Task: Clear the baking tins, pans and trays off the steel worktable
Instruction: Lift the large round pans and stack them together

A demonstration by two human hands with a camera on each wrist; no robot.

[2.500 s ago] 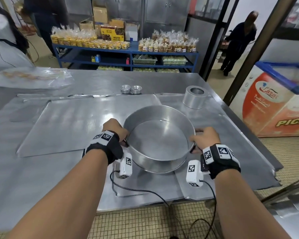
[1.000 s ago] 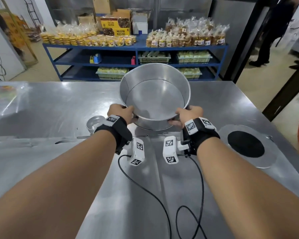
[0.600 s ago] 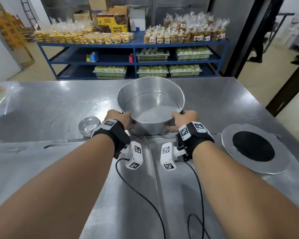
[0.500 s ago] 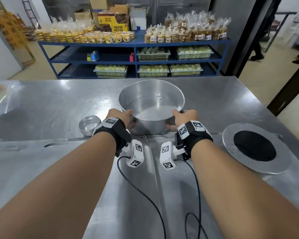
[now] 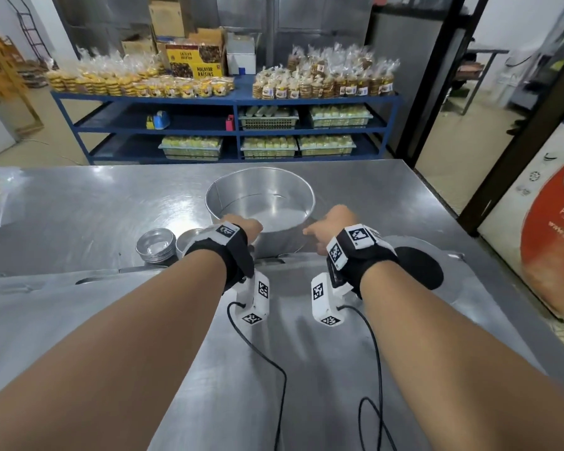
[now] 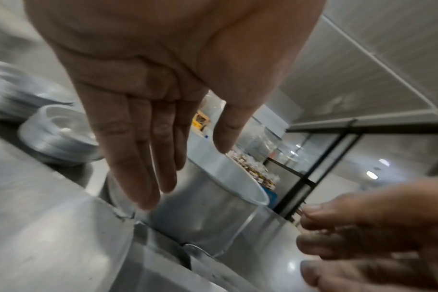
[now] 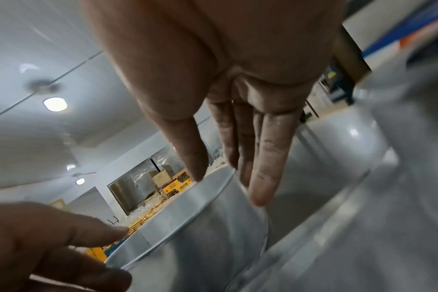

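Note:
A large round steel cake pan [image 5: 261,203] stands upright on the steel worktable [image 5: 95,203], toward its far side. My left hand [image 5: 245,227] is at the pan's near left wall and my right hand [image 5: 319,231] at its near right wall. Both hold nothing. In the left wrist view the left hand [image 6: 185,175] has straight fingers just off the pan [image 6: 208,199]. In the right wrist view the right hand [image 7: 223,189] is likewise spread beside the pan [image 7: 200,227]. A stack of small fluted tins [image 5: 155,245] sits left of the pan.
A flat steel ring with a dark round hole [image 5: 420,268] lies to the right, partly behind my right wrist. Flat steel sheets [image 5: 46,304] cover the near table. Blue shelves [image 5: 235,99] of packed goods stand beyond the far edge. A freezer [image 5: 551,222] is at right.
The pan came down from the air onto the far part of the table. Both hands have let go of its rim and opened beside it.

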